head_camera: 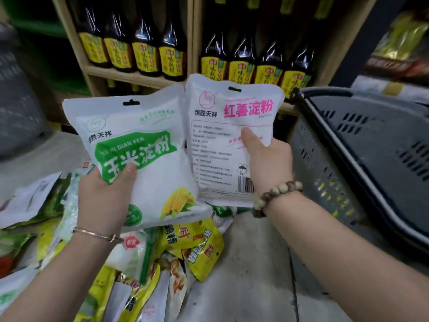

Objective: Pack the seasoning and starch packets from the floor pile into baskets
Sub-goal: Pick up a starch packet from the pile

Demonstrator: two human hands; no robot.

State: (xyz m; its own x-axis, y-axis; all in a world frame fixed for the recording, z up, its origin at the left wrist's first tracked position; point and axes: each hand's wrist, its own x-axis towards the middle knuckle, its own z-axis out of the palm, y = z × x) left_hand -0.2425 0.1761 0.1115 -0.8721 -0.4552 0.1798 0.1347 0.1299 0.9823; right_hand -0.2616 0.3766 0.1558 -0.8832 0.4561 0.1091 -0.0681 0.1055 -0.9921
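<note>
My left hand [104, 196] grips a white starch packet with a green label and a corn picture [139, 154], thumb on its front. My right hand [267, 161] grips a white starch packet with pink lettering and a barcode [229, 126], thumb pressed on its face. Both packets are held upright side by side above the floor pile [139, 263] of yellow, green and white packets. A grey plastic basket [325, 170] with a dark handle stands to the right of my right hand.
A wooden shelf [130, 76] of dark sauce bottles [174, 59] with yellow labels stands straight ahead. A second grey basket [16, 105] is at the far left. Bare concrete floor [255, 275] lies between the pile and the right basket.
</note>
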